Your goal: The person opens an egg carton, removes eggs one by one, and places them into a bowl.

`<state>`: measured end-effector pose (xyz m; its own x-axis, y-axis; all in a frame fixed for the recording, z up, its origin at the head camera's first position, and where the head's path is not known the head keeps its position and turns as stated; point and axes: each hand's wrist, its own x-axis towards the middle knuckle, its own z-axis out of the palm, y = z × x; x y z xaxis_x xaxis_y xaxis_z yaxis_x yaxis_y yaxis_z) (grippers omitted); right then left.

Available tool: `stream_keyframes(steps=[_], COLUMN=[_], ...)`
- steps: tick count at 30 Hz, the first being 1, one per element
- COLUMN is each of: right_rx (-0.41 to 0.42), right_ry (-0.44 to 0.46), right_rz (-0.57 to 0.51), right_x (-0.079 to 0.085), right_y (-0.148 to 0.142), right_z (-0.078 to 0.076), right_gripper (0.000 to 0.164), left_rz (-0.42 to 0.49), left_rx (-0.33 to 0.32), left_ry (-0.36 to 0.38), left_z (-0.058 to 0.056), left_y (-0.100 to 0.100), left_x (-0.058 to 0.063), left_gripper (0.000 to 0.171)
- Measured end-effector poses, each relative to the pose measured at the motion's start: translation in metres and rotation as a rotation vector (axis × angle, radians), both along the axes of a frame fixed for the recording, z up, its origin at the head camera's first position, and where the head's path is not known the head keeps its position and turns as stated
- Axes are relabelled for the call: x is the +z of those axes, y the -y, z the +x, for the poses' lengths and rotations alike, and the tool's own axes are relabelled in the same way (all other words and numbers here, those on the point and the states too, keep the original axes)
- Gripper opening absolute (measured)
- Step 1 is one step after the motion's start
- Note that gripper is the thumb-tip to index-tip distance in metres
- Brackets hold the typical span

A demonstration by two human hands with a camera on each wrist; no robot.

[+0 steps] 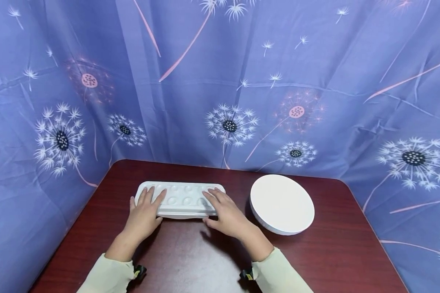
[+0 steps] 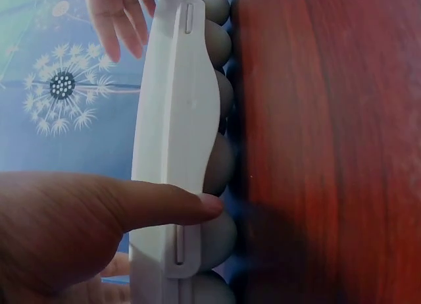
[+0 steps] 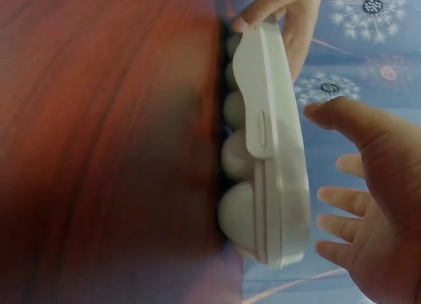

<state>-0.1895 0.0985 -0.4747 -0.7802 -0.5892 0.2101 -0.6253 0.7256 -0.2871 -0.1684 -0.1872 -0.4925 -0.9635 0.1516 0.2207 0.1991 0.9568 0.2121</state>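
A white lidded egg box (image 1: 187, 208) lies on the table, its lid marked with rows of round dimples and its underside bulging in rounded cups. My left hand (image 1: 143, 217) lies over its left end with fingers spread on the lid. In the left wrist view, the left thumb (image 2: 177, 208) reaches across the front and touches the lower edge of the latch flap (image 2: 197, 100). Over the right end of the lid is my right hand (image 1: 230, 215), fingers spread. The right wrist view shows a gap between the right thumb (image 3: 339, 116) and the box.
A white round bowl (image 1: 278, 231) stands on the dark red wooden table (image 1: 337, 248), right of my right hand. Blue curtains (image 1: 190, 122) with a dandelion print hang behind the table and along its sides.
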Motion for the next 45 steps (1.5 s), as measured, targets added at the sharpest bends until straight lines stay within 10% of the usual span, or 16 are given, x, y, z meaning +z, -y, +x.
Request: stream_keyframes(steps=[45], right_rx=[-0.114], right_ry=[-0.037], right_rz=[0.134], right_x=[-0.007], right_y=[0.016], right_z=[0.006], right_gripper=[0.081], left_rz=[-0.07], left_rx=[-0.065], left_ry=[-0.073], left_z=[-0.001], left_y=[-0.017], left_x=[-0.005], left_gripper=[0.081])
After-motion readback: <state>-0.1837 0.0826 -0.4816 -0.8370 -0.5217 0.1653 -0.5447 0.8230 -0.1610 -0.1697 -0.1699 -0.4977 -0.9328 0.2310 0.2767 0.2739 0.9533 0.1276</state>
